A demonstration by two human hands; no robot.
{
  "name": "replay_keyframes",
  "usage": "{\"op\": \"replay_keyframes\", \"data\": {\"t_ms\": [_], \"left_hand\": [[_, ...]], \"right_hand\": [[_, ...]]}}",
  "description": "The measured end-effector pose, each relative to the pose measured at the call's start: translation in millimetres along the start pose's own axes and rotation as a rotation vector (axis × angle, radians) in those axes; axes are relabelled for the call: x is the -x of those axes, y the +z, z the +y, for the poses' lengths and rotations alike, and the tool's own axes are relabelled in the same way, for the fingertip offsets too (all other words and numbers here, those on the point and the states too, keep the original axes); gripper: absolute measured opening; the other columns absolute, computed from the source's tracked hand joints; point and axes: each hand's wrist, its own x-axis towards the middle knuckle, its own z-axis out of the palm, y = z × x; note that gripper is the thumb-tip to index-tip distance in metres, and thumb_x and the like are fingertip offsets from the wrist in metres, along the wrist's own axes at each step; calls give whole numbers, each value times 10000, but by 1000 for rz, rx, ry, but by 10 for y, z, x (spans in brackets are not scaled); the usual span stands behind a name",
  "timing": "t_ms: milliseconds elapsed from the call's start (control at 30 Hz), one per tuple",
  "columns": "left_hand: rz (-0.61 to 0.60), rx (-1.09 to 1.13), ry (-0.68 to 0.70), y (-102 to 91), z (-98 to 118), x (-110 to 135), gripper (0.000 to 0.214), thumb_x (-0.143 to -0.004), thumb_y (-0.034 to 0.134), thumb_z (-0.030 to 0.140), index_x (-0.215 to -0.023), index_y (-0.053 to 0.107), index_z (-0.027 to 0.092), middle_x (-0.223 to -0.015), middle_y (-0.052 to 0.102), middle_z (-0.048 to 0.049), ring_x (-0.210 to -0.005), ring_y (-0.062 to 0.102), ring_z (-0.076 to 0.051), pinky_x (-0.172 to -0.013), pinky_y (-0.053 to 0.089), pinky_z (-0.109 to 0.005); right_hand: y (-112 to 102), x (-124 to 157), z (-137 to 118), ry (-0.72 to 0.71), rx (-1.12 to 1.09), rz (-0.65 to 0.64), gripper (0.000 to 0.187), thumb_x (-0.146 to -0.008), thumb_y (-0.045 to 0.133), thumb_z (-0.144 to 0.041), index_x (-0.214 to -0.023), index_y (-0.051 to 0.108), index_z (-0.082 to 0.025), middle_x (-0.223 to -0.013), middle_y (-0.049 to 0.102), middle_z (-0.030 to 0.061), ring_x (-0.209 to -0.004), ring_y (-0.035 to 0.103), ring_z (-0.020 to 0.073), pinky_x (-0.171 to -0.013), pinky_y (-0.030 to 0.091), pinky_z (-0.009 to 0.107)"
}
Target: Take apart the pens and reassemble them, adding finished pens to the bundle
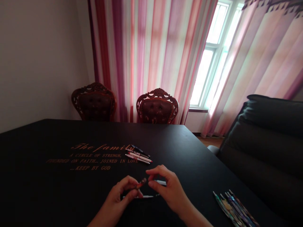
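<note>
My left hand (124, 190) is closed, thumb and fingers pinching a short, dark reddish-brown tube (142, 182) that looks like part of a pen barrel. Its upper end points toward my right hand (169, 187). That hand is just to the right, thumb and index finger apart, and I see nothing between them. Below the hands, a thin white pen piece (148, 197) lies on the black table, partly hidden by my left fingers. A small dark piece (157, 195) is near its tip. Another white pen part (161, 182) shows behind my right thumb.
Several pens (138, 155) lie together beyond my hands, over the lettering on the table (59, 132). More patterned pens (234, 206) sit in a group at the right front. Two carved chairs (157, 108) stand at the far edge, and a black armchair (255, 148) on the right.
</note>
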Motion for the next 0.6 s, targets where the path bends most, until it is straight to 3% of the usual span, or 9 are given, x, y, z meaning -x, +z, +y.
{"op": "replay_keyframes", "data": {"t_ms": [133, 267, 400, 467, 600], "left_hand": [[186, 155, -32, -102, 37, -59, 288, -839, 675, 502, -923, 637, 229, -864, 752, -7, -915, 677, -216, -876, 473, -309], [337, 109, -37, -183, 11, -108, 373, -723, 766, 550, -849, 675, 210, -845, 729, -14, -897, 674, -232, -843, 504, -312], [398, 73, -48, -210, -50, -133, 415, -693, 772, 574, -871, 686, 208, -835, 701, 1, -847, 662, -215, -792, 515, -300], [406, 53, -50, -222, -89, -144, 406, -709, 757, 571, -886, 679, 214, -849, 688, 9, -846, 649, -207, -781, 507, -292], [398, 0, -59, -239, -151, -153, 345, -735, 745, 533, -867, 691, 219, -824, 675, 12, -798, 615, -196, -705, 467, -268]], "right_hand": [[-32, 13, -14, 23, 218, -45, 49, -801, 746, -209, -809, 732, -255, -841, 701, -16, -908, 596, 193, -928, 387, 385], [95, 120, 39, -20, 466, -214, 224, -718, 834, -239, -895, 723, -318, -979, 676, -35, -1036, 531, 227, -951, 310, 418], [243, 192, 90, -103, 575, -300, 70, -852, 689, -216, -880, 682, -280, -998, 674, -27, -1025, 526, 212, -893, 292, 393], [231, 176, 79, -98, 569, -241, 102, -887, 617, -163, -847, 646, -252, -928, 679, -32, -974, 543, 189, -891, 276, 389], [30, 74, 14, -75, 529, 48, 133, -920, 549, -139, -861, 611, -241, -861, 666, -27, -894, 553, 169, -882, 270, 371]]}}
